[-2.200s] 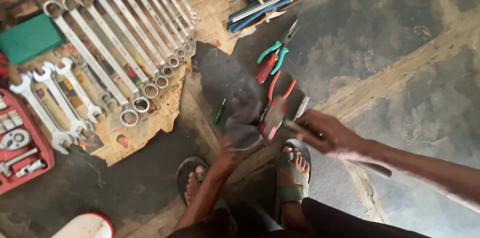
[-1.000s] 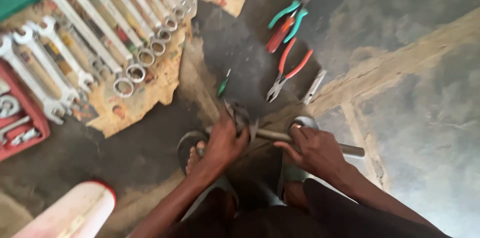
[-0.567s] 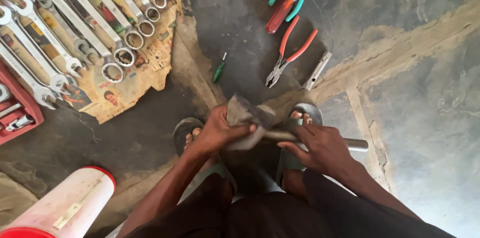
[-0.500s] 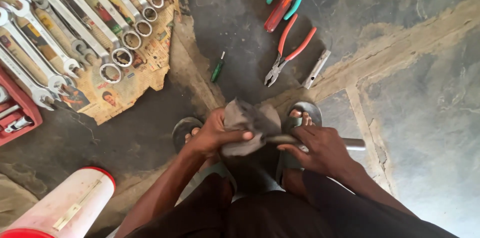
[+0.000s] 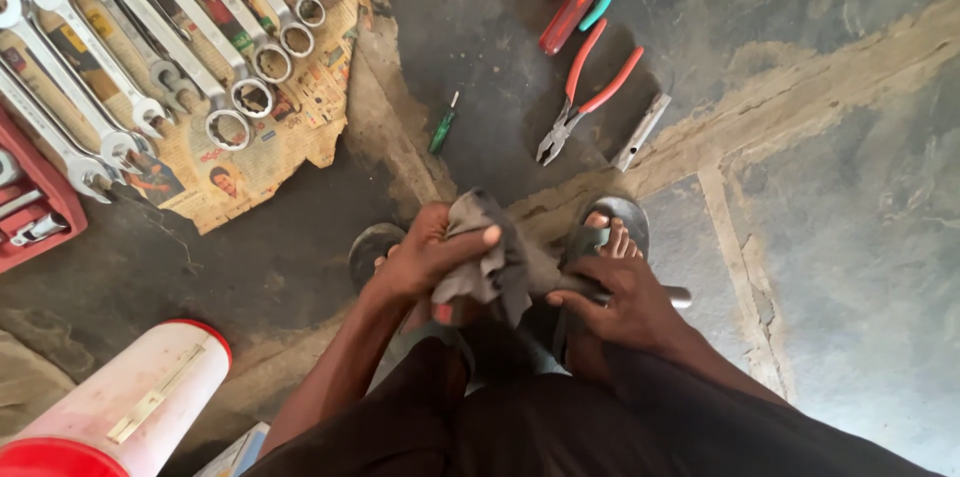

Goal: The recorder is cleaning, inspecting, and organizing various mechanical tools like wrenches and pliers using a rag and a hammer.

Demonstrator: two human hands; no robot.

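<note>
The left hand (image 5: 425,262) clamps its fingers on a grey rag (image 5: 490,267) wrapped around a metal rod (image 5: 672,293). The right hand (image 5: 615,302) grips the rod, which lies crosswise above the sandalled feet, its bare end pointing right.

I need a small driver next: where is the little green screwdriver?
The green screwdriver lies on the dark floor at upper centre, between the torn newspaper of wrenches and the red-handled pliers.
</note>
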